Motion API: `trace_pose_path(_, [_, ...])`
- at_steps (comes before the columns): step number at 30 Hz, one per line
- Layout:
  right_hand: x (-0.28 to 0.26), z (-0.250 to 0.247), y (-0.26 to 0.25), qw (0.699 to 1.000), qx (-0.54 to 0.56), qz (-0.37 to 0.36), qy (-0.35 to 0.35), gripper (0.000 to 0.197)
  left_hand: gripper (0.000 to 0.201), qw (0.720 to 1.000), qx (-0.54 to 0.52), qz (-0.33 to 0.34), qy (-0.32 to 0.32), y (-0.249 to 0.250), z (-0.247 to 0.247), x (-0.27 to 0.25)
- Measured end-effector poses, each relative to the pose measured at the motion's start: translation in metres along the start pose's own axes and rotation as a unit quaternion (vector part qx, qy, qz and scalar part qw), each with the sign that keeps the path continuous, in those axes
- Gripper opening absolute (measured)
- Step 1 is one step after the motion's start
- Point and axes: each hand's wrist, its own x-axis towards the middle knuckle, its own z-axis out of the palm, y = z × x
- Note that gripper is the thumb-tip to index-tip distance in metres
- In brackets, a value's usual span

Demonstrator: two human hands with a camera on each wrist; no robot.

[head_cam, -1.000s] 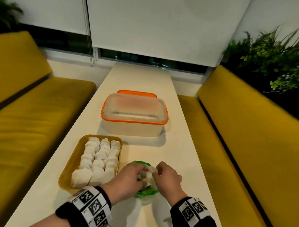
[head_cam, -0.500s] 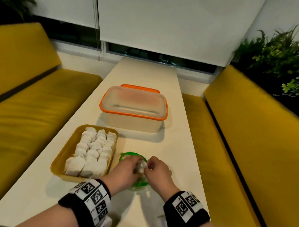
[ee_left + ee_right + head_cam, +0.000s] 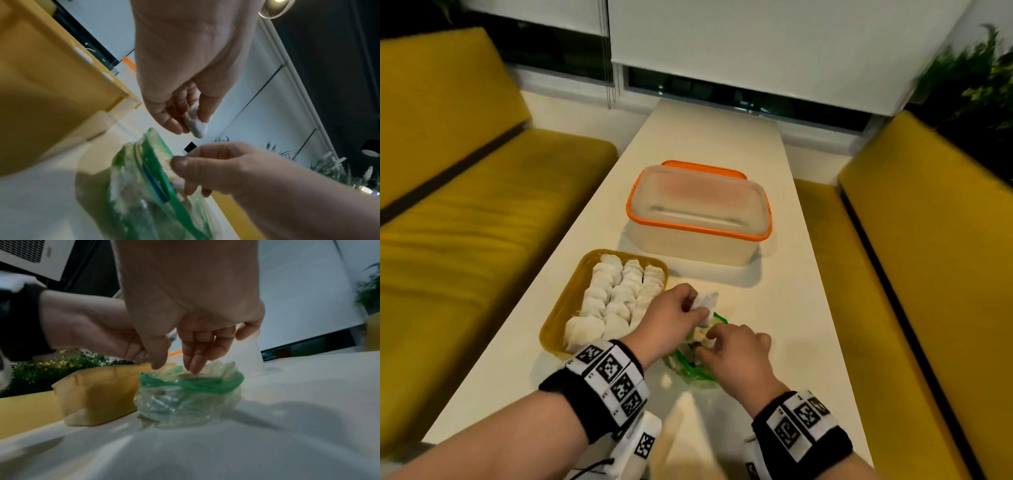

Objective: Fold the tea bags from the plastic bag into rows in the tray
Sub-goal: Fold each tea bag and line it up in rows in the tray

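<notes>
My left hand (image 3: 697, 308) pinches one white tea bag (image 3: 706, 301) between thumb and fingers, just above and left of the plastic bag, beside the tray's near right corner. In the left wrist view the tea bag (image 3: 197, 129) hangs from the left hand (image 3: 191, 125). The green-rimmed clear plastic bag (image 3: 697, 371) stands on the table. My right hand (image 3: 174, 367) reaches down into the plastic bag's (image 3: 191, 384) mouth, thumb and fingers at its rim. The yellow tray (image 3: 558, 318) holds three rows of folded tea bags (image 3: 619, 294).
A clear box with an orange rim (image 3: 698, 212) stands behind the tray on the narrow white table (image 3: 808, 308). Yellow benches (image 3: 465, 240) run along both sides, with plants at the far right.
Both hands were together on a tea bag over the bag's mouth. Now my left hand has lifted it up and left toward the tray, while my right hand stays at the bag.
</notes>
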Motion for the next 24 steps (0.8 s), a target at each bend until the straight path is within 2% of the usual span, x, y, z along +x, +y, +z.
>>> trace_pose_path(2, [0.0, 0.007, -0.006, 0.998, -0.06, 0.002, 0.002, 0.035, 0.018, 1.0, -0.024, -0.001, -0.002, 0.0, -0.001, 0.003])
trace_pose_path(5, [-0.001, 0.014, -0.008, 0.995, -0.103, 0.001, 0.001, 0.026, 0.018, 0.999, -0.032, 0.003, 0.0, -0.003, -0.004, 0.009])
trace_pose_path(9, [-0.001, 0.015, -0.003, 0.996, -0.088, 0.007, -0.01, 0.02, 0.018, 0.999, -0.038, 0.004, -0.008, -0.007, -0.008, 0.01])
trace_pose_path(11, [-0.002, 0.011, -0.003, 0.998, -0.054, 0.024, 0.01, 0.015, 0.016, 0.999, -0.036, 0.001, -0.014, -0.006, -0.009, 0.01])
trace_pose_path(13, [-0.003, 0.008, -0.008, 0.998, -0.029, 0.053, 0.026, 0.019, 0.013, 1.0, -0.022, -0.005, -0.019, -0.006, -0.01, 0.009])
trace_pose_path(15, [0.0, 0.008, -0.014, 0.995, -0.051, 0.079, 0.014, 0.028, 0.011, 1.0, -0.002, -0.013, -0.023, -0.006, -0.009, 0.009])
trace_pose_path(18, [0.008, 0.011, -0.022, 0.992, -0.08, 0.1, -0.018, 0.015, 0.013, 0.999, 0.007, -0.022, -0.031, -0.007, -0.008, 0.006])
trace_pose_path(20, [0.01, 0.01, -0.025, 0.991, -0.055, 0.117, -0.021, 0.011, 0.014, 0.999, 0.009, -0.024, -0.034, -0.008, -0.008, 0.005])
trace_pose_path(24, [0.002, -0.005, -0.022, 0.988, 0.063, 0.137, 0.029, 0.031, 0.009, 0.998, -0.026, -0.043, -0.04, -0.009, -0.012, 0.003])
